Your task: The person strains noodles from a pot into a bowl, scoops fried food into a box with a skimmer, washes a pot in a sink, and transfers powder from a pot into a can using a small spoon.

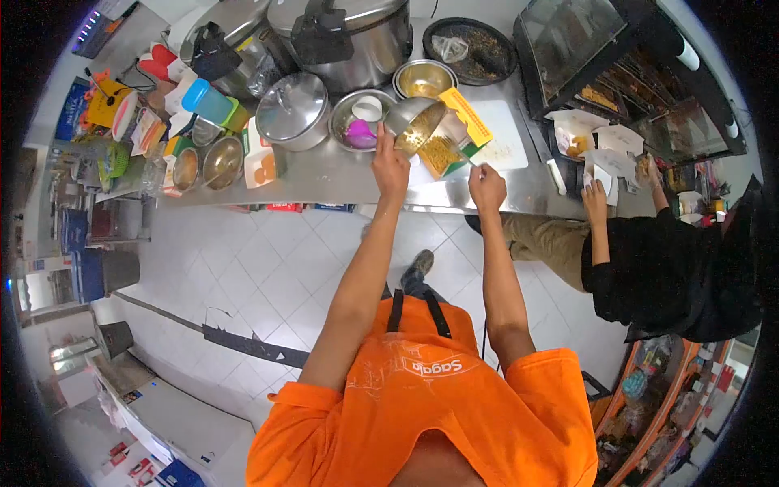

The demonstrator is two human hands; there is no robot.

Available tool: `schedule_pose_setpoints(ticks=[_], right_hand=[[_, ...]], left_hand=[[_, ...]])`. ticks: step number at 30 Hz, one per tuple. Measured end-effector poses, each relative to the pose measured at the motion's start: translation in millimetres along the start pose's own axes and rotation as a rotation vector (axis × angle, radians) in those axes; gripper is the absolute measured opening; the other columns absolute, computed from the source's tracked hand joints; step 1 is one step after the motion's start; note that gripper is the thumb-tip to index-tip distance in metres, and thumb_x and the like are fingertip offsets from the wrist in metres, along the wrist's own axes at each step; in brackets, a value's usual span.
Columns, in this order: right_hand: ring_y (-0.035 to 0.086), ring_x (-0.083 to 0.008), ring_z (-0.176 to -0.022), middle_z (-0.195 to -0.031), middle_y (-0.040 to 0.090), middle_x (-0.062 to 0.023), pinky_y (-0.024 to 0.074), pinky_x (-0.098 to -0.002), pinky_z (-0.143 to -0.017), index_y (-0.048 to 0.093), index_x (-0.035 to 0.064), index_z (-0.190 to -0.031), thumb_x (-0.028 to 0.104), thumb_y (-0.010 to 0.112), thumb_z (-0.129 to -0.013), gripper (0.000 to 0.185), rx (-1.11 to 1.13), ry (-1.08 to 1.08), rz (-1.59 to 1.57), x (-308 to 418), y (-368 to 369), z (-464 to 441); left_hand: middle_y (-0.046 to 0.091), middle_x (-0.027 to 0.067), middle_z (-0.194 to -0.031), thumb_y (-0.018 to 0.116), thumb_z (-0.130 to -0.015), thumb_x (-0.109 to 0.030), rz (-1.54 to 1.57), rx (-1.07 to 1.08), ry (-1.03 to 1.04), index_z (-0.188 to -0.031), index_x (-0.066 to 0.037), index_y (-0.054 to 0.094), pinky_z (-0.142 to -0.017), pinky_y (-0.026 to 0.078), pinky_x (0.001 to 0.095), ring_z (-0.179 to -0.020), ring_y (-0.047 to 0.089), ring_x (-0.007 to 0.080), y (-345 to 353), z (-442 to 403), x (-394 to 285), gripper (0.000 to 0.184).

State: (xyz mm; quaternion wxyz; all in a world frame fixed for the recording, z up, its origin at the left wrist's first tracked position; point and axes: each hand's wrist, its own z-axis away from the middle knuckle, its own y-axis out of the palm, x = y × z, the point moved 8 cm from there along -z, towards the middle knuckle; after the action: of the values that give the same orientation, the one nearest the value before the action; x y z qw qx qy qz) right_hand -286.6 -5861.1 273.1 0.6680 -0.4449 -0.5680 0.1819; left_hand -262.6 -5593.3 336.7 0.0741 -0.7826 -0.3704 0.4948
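Holding tilted bowl (402,116), left hand (390,168); utensil (466,157), right hand (488,189); garment (442,398) reads "Sagala".

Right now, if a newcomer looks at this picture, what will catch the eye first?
Most striking is the bright orange shirt, filling the bottom middle. Above, the left hand holds a tilted metal bowl beside a box of yellowish food, and the right hand grips a utensil. A purple item sits in another bowl, left of them.
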Motion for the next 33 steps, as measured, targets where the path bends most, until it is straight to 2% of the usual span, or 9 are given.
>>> schedule_pose_setpoints(ticks=[9, 15, 18, 21, 24, 28, 30, 32, 33], right_hand=[[0.067, -0.0406, -0.079, -0.079, 0.069, -0.02, 0.0519, -0.047, -0.072, 0.072, 0.005, -0.084, 0.036, 0.057, -0.085, 0.034, -0.13, 0.023, -0.138, 32, -6, 26], [0.069, -0.0334, -0.07, -0.079, 0.071, -0.0164, 0.0534, -0.0428, -0.072, 0.075, 0.0094, -0.091, 0.046, 0.063, -0.087, 0.038, 0.038, -0.091, -0.14, 146, 16, 91], [0.068, -0.0305, -0.07, -0.084, 0.071, -0.0157, 0.0533, -0.0438, -0.071, 0.071, 0.0067, -0.1, 0.049, 0.064, -0.086, 0.045, -0.181, 0.155, -0.261, 73, 36, 69], [0.069, -0.0329, -0.083, -0.097, 0.071, -0.0163, 0.0533, -0.0411, -0.078, 0.056, 0.0026, -0.118, 0.05, 0.072, -0.079, 0.064, -0.197, 0.391, -0.141, -18, 95, 27], [0.069, -0.033, -0.084, -0.095, 0.071, -0.0167, 0.0535, -0.0397, -0.081, 0.061, 0.0028, -0.114, 0.047, 0.074, -0.076, 0.06, -0.205, 0.468, -0.059, -44, 117, 1], [0.07, -0.0309, -0.086, -0.098, 0.071, -0.017, 0.0538, -0.0386, -0.08, 0.066, 0.0037, -0.11, 0.04, 0.073, -0.078, 0.048, -0.234, 0.208, 0.045, -70, 107, -56], [0.069, -0.0287, -0.082, -0.098, 0.071, -0.0154, 0.054, -0.0375, -0.076, 0.065, 0.0039, -0.112, 0.031, 0.068, -0.085, 0.039, -0.134, 0.119, -0.209, -74, 109, -81], [0.068, -0.0238, -0.08, -0.095, 0.07, -0.0133, 0.0531, -0.0356, -0.075, 0.064, 0.0024, -0.113, 0.021, 0.062, -0.091, 0.029, -0.297, -0.011, -0.092, -40, 87, -72], [0.067, -0.0224, -0.082, -0.095, 0.07, -0.0123, 0.0528, -0.034, -0.076, 0.064, 0.0019, -0.112, 0.019, 0.061, -0.091, 0.027, -0.498, -0.181, 0.614, 1, 95, -49]], left_hand=[[0.06, 0.0292, -0.117, 0.054, -0.075, 0.003, 0.254, -0.199, -0.118, -0.113, 0.004, 0.055, -0.093, 0.047, 0.045, -0.107, 0.061, 0.0428, -31, -4, 51, 0.037], [0.06, 0.0129, -0.106, 0.065, -0.075, -0.002, 0.348, -0.07, -0.55, -0.116, 0.001, 0.055, -0.082, 0.051, 0.0324, -0.093, 0.06, 0.0212, -118, 53, 144, 0.042], [0.057, 0.0108, -0.115, 0.061, -0.079, -0.001, 0.66, 0.012, -0.916, -0.128, -0.004, 0.046, -0.071, 0.061, 0.0362, -0.102, 0.061, 0.0225, -189, 83, 161, 0.051], [0.055, 0.013, -0.117, 0.058, -0.083, -0.002, 0.596, -0.024, -0.987, -0.125, -0.005, 0.043, -0.063, 0.064, 0.0409, -0.102, 0.062, 0.026, -256, 121, 207, 0.044], [0.055, 0.014, -0.113, 0.056, -0.085, 0.0, 0.575, -0.032, -1.024, -0.113, -0.007, 0.042, -0.062, 0.064, 0.0431, -0.093, 0.065, 0.0271, -315, 142, 228, 0.032], [0.056, 0.0122, -0.104, 0.057, -0.087, 0.0, 0.405, -0.157, -1.115, -0.104, -0.009, 0.037, -0.059, 0.065, 0.0456, -0.086, 0.067, 0.0282, -372, 167, 256, 0.027], [0.055, 0.0117, -0.102, 0.058, -0.087, -0.001, 0.45, -0.258, -1.092, -0.1, -0.011, 0.035, -0.057, 0.065, 0.0468, -0.085, 0.067, 0.0286, -391, 186, 267, 0.028], [0.054, 0.0113, -0.099, 0.056, -0.088, 0.0, 0.422, -0.333, -1.174, -0.095, -0.013, 0.033, -0.057, 0.065, 0.0472, -0.084, 0.068, 0.0283, -406, 193, 259, 0.027], [0.054, 0.0116, -0.1, 0.055, -0.089, 0.001, 0.438, -0.417, -1.171, -0.094, -0.013, 0.032, -0.057, 0.065, 0.0472, -0.084, 0.068, 0.0283, -413, 199, 250, 0.027]])
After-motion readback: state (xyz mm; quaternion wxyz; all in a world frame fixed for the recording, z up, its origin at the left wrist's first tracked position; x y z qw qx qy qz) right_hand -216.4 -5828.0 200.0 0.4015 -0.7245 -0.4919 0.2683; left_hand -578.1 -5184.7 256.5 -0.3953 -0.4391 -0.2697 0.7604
